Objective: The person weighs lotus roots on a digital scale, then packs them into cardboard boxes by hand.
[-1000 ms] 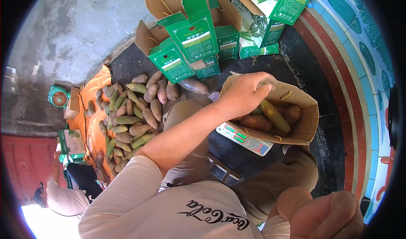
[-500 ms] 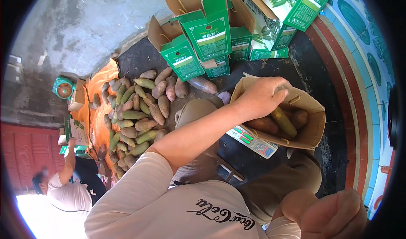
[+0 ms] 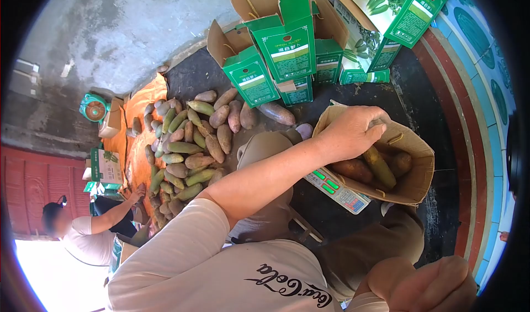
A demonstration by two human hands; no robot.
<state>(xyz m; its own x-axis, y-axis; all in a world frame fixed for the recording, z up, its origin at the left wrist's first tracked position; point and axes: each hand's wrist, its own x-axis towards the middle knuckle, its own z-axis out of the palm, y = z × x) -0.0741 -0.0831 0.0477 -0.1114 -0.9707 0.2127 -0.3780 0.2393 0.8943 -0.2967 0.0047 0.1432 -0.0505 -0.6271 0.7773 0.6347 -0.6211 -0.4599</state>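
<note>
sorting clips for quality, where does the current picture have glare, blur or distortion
Head view: white glare burns out the lower left, below the co-worker; fisheye bends the red stripes at right; the right hand, close to the lens, looks soft; digits on the scale are too small to read.

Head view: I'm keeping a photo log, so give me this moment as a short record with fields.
Left hand: at the box opening; grip unclear
Right hand: lower right, apart from the box; nothing visible in it
Box: open, on the scale
Inside: green and reddish vegetables
Pile: more vegetables on the floor, left
Behind: green cartons
Co-worker: far left, beside the pile
</note>
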